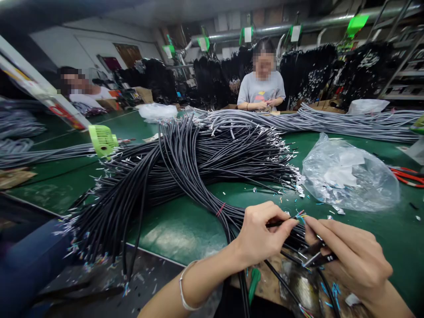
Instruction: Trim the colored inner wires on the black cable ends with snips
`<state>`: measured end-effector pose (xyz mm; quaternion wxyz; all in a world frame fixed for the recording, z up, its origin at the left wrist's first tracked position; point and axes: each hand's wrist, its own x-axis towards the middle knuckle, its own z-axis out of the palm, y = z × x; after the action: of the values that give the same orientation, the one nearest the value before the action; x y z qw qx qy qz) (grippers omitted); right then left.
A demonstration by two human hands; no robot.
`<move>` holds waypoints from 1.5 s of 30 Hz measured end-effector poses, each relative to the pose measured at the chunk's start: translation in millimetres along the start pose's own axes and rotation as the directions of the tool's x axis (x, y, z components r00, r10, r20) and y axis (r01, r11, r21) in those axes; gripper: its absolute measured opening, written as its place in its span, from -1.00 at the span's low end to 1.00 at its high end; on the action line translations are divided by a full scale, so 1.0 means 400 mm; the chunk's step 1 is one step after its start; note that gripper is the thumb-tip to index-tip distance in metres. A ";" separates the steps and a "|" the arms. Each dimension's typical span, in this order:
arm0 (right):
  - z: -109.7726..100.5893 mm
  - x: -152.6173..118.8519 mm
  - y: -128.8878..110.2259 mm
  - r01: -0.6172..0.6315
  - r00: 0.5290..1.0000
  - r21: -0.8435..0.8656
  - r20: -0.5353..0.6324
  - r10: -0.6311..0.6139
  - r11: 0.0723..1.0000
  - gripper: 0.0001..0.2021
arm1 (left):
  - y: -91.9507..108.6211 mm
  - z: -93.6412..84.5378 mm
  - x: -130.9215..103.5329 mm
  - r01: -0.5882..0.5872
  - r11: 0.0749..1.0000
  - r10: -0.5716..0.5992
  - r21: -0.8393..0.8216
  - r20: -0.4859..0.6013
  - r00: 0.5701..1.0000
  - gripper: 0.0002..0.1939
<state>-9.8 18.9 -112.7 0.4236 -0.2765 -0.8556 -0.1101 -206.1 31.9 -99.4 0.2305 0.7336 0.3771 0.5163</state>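
Note:
My left hand (265, 229) is closed in a pinch around the end of a black cable (274, 223). Thin coloured wires (300, 215) fan out from that end. Facing it, my right hand (354, 254) has its thumb and forefinger at the wire tips. Lower in the same hand sits a dark-handled metal tool (316, 258), its exact kind partly hidden by the fingers. A bundle of black cables (202, 187), bound with a red tie (221, 209), runs beneath my left hand.
A large pile of black cables (159, 163) covers the green table (172, 236). Grey cables (347, 121) lie behind it. On the right are a clear plastic bag (351, 172) of scraps and red-handled pliers (409, 176). A green fan (102, 140) stands left. Two people sit beyond.

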 end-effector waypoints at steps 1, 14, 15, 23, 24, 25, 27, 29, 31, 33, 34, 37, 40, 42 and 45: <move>-0.006 0.003 0.004 0.040 0.999 -0.018 0.035 -0.039 0.999 -0.45 | -0.001 0.000 -0.001 -0.041 0.999 0.041 0.033 0.002 0.999 -0.83; -0.019 0.042 -0.028 -0.334 0.942 0.049 0.009 0.334 0.941 -0.76 | -0.016 0.011 -0.005 -0.216 0.950 0.192 0.227 0.124 0.974 -0.83; -0.022 0.048 -0.025 -0.425 0.905 0.079 0.025 0.424 0.902 -0.77 | -0.014 0.007 -0.002 -0.196 0.961 0.173 0.196 0.129 0.976 -0.82; -0.010 0.073 -0.013 -0.497 0.866 0.328 0.245 0.436 0.803 -0.79 | -0.023 -0.007 0.001 -0.285 0.941 0.263 0.183 0.136 0.955 -0.88; -0.007 0.072 -0.016 -0.504 0.863 0.329 0.235 0.448 0.798 -0.81 | -0.024 -0.007 0.000 -0.294 0.937 0.277 0.187 0.112 0.954 -0.90; -0.005 0.072 -0.019 -0.511 0.859 0.326 0.227 0.458 0.796 -0.82 | -0.024 -0.007 -0.001 -0.299 0.935 0.287 0.190 0.086 0.954 -0.91; -0.001 0.070 -0.026 -0.506 0.862 0.315 0.198 0.466 0.803 -0.83 | -0.023 -0.006 -0.003 -0.295 0.936 0.293 0.194 0.039 0.955 -0.91; 0.005 0.068 -0.032 -0.468 0.883 0.304 0.134 0.449 0.830 -0.84 | -0.022 -0.005 -0.006 -0.285 0.939 0.286 0.194 0.019 0.958 -0.95; 0.012 0.066 -0.037 -0.422 0.904 0.283 0.064 0.422 0.861 -0.84 | -0.021 -0.004 -0.007 -0.266 0.947 0.264 0.182 0.035 0.964 -0.93; 0.017 0.064 -0.040 -0.410 0.909 0.272 0.038 0.416 0.871 -0.83 | -0.018 -0.004 -0.006 -0.211 0.968 0.205 0.134 0.062 0.977 -0.88; 0.018 0.063 -0.040 -0.420 0.904 0.275 0.042 0.425 0.865 -0.84 | -0.016 -0.004 -0.005 -0.169 0.981 0.161 0.098 0.077 0.984 -0.86; 0.017 0.065 -0.040 -0.472 0.878 0.307 0.080 0.472 0.826 -0.89 | -0.009 -0.006 0.001 -0.023 1.000 0.024 -0.013 0.141 0.990 -0.80; 0.015 0.070 -0.037 -0.511 0.856 0.334 0.111 0.505 0.792 -0.91 | -0.006 -0.010 0.006 0.091 0.991 -0.068 -0.097 0.222 0.973 -0.73; 0.017 0.072 -0.035 -0.536 0.841 0.341 0.131 0.525 0.773 -0.91 | -0.006 -0.012 0.008 0.150 0.979 -0.106 -0.139 0.278 0.955 -0.69; 0.020 0.070 -0.034 -0.556 0.826 0.328 0.118 0.551 0.763 -0.91 | -0.008 -0.012 0.011 0.223 0.954 -0.153 -0.198 0.320 0.935 -0.65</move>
<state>-36.5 21.6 -94.8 0.4730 -0.4375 -0.7444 0.1751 -210.9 36.9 -97.4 0.4175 0.7320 0.3439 0.4143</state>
